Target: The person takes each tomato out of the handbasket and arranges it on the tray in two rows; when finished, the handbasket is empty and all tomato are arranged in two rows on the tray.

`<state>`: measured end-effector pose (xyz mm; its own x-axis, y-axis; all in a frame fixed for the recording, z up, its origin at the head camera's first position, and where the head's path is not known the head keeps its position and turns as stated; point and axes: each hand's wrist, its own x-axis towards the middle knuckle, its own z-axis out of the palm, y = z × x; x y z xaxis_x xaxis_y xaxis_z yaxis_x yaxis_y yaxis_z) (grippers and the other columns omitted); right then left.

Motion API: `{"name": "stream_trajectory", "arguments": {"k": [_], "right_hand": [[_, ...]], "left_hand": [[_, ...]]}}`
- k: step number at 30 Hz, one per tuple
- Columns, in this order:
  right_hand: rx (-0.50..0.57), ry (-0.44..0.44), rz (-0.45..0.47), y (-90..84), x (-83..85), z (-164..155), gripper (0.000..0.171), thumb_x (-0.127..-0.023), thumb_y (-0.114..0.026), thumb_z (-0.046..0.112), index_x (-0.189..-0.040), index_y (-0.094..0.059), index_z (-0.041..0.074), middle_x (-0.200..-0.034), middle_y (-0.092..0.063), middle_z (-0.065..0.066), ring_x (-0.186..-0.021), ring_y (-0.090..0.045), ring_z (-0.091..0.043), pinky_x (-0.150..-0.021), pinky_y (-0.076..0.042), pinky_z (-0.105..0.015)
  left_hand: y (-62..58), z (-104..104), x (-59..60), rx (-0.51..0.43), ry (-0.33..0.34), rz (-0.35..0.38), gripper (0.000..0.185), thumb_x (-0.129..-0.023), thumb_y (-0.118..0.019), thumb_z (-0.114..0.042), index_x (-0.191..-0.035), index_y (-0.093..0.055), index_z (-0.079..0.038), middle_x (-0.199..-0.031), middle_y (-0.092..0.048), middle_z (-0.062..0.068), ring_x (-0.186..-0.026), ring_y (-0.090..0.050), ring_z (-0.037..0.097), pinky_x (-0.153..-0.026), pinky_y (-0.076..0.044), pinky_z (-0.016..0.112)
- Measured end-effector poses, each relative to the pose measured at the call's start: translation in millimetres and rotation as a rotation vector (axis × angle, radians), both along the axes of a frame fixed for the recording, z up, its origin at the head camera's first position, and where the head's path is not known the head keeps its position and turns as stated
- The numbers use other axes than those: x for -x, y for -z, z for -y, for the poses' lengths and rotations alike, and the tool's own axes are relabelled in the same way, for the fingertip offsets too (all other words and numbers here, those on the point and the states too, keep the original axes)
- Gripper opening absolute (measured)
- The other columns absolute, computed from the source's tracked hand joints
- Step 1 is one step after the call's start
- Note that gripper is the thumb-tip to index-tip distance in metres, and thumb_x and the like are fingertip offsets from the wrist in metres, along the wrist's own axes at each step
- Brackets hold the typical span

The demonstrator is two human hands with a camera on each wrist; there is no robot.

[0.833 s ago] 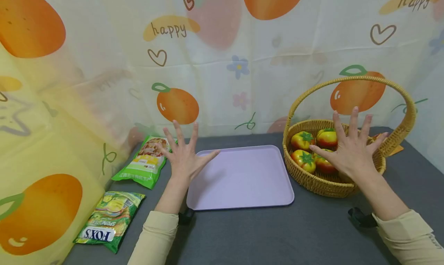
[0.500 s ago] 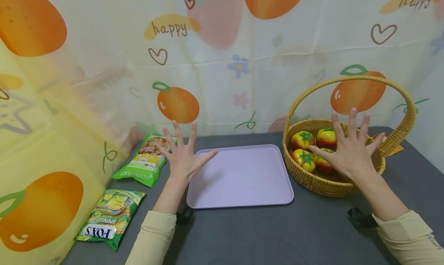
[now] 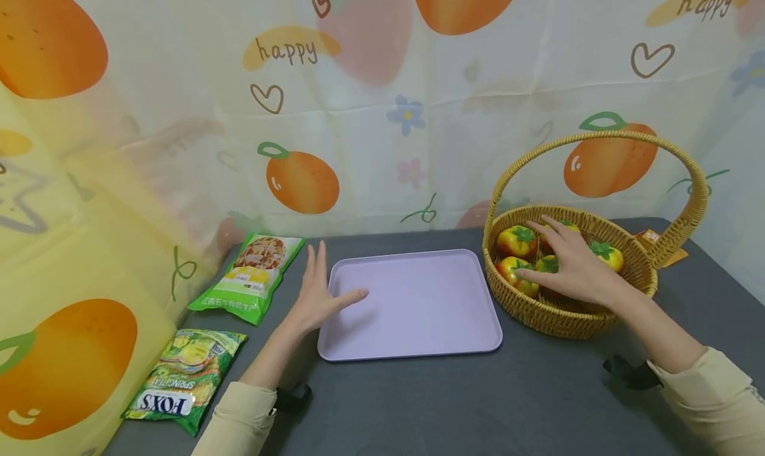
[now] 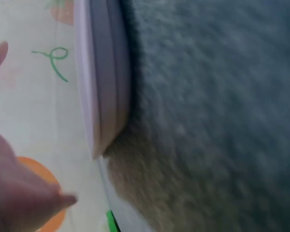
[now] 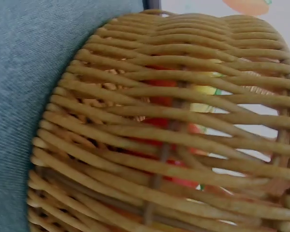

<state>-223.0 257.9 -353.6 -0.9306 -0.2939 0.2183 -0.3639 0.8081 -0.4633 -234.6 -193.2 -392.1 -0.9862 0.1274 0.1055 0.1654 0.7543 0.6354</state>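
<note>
Our right hand [image 3: 576, 270] lies flat on the tomatoes [image 3: 517, 241] in the basket [image 3: 540, 316]; our left hand [image 3: 317, 293], fingers straight, touches the tray [image 3: 418, 310].

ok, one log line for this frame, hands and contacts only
left hand: open, at tray left edge | right hand: open, on tomatoes in basket

Grey felt tabletop [image 3: 538, 403]; fruit-print "happy" curtain [image 3: 382, 97] behind and along left side.
</note>
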Motion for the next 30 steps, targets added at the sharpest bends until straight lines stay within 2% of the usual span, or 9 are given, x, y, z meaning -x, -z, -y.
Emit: {"name": "stream_trajectory", "arguments": {"k": [2,5,12,17,22,30], "right_hand": [[-0.036,-0.064,0.020,-0.6,1.1,1.4,0.093,-0.082,-0.074,0.051,-0.149,-0.034,0.002,-0.152,-0.027,-0.029,-0.137,-0.023,-0.051,-0.102,-0.023,-0.071],[-0.070,-0.146,0.037,1.0,3.1,2.2,0.088,-0.081,-0.077,0.047,-0.146,-0.040,0.001,-0.148,-0.037,-0.026,-0.135,-0.029,-0.047,-0.102,-0.029,-0.067],[-0.087,-0.289,-0.002,8.0,7.7,2.2,0.076,-0.081,-0.080,0.033,-0.140,-0.048,-0.001,-0.140,-0.051,-0.019,-0.128,-0.042,-0.040,-0.102,-0.035,-0.060],[-0.104,-0.308,-0.004,9.7,11.0,3.8,0.077,-0.077,-0.082,0.031,-0.139,-0.049,-0.002,-0.139,-0.052,-0.019,-0.127,-0.043,-0.040,-0.102,-0.034,-0.060],[-0.118,-0.311,0.011,11.3,11.9,4.5,0.076,-0.076,-0.083,0.027,-0.138,-0.050,-0.003,-0.137,-0.053,-0.020,-0.126,-0.045,-0.041,-0.102,-0.035,-0.060],[-0.124,-0.308,0.044,11.0,11.4,5.4,0.074,-0.078,-0.081,0.024,-0.139,-0.048,-0.003,-0.136,-0.054,-0.019,-0.120,-0.050,-0.037,-0.099,-0.040,-0.058]], "left_hand": [[1.9,3.9,-2.8,-0.022,0.035,0.081,0.129,-0.073,-0.074,-0.065,-0.155,0.015,-0.022,-0.160,0.021,0.011,-0.146,0.006,0.040,-0.109,-0.014,0.067],[5.5,9.5,-5.8,-0.006,0.093,0.171,0.131,-0.072,-0.076,-0.064,-0.155,0.014,-0.019,-0.160,0.021,0.014,-0.147,0.008,0.037,-0.110,-0.014,0.066],[12.6,19.5,-10.5,0.029,0.196,0.258,0.134,-0.070,-0.082,-0.056,-0.156,0.011,-0.011,-0.159,0.017,0.022,-0.146,0.007,0.040,-0.112,-0.013,0.062],[13.8,24.1,-12.8,0.032,0.254,0.309,0.137,-0.069,-0.083,-0.054,-0.154,0.015,-0.009,-0.158,0.020,0.022,-0.146,0.009,0.037,-0.114,-0.010,0.059],[15.9,27.3,-12.6,0.041,0.300,0.323,0.139,-0.068,-0.084,-0.053,-0.154,0.016,-0.007,-0.158,0.022,0.021,-0.146,0.013,0.036,-0.114,-0.007,0.058],[17.2,31.0,-13.2,0.075,0.339,0.344,0.141,-0.067,-0.086,-0.051,-0.153,0.017,-0.006,-0.157,0.025,0.020,-0.144,0.014,0.042,-0.113,-0.004,0.061]]}}
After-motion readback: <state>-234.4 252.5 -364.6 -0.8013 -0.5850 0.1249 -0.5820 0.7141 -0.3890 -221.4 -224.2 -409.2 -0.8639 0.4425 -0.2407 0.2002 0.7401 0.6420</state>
